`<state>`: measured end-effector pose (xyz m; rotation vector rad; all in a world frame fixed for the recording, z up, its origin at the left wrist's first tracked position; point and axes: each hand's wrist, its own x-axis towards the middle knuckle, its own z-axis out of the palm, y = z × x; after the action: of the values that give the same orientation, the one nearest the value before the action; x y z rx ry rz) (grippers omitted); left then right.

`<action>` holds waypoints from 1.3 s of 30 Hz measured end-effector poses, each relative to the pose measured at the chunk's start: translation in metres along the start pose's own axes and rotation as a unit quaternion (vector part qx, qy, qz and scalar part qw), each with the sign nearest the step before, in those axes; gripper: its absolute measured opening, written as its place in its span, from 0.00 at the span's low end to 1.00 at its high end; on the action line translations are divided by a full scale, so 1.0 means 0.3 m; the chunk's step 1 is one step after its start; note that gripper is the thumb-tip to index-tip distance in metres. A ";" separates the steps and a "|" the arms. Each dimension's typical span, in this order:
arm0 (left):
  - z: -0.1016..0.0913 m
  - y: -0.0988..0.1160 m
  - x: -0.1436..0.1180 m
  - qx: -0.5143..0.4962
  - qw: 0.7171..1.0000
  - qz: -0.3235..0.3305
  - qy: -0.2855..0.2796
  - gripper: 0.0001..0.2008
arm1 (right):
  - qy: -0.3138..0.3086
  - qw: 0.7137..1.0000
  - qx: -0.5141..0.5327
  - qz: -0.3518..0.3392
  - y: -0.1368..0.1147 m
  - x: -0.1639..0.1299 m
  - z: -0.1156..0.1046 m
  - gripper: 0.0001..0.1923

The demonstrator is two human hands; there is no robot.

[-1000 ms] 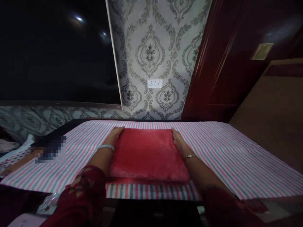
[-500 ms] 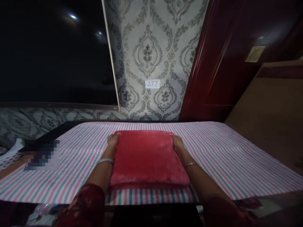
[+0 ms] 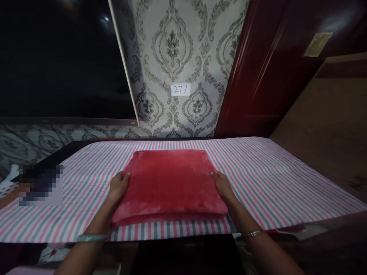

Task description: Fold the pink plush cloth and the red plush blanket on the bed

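"So, what's changed?"
"The left hand [image 3: 118, 185] and right hand [image 3: 223, 185] have shifted from the far corners toward the mid-sides of the folded red cloth [image 3: 170, 183], apparently handling its side edges now."
"Fingers?"
"Thumbs on top; others hidden, so any pinch can't be told. It lies on the striped sheet [image 3: 275, 183]."
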<state>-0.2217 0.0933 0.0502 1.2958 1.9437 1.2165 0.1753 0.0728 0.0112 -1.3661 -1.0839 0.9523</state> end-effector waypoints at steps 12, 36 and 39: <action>-0.124 0.050 -0.143 -0.295 0.928 -0.161 -0.160 0.20 | -0.045 0.998 0.046 0.027 -0.032 -0.157 -0.088 0.30; -0.165 -0.006 -0.218 -0.352 0.904 -0.106 -0.218 0.22 | 0.045 0.993 -0.101 -0.028 -0.041 -0.194 -0.131 0.22; -0.185 -0.018 -0.231 -0.316 0.907 -0.094 -0.262 0.23 | -0.014 0.999 -0.043 0.018 -0.043 -0.231 -0.140 0.24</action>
<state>-0.2387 0.0075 0.0672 0.9288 1.1224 1.1166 0.1966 -0.0054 0.0251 -1.4507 -1.1372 0.9630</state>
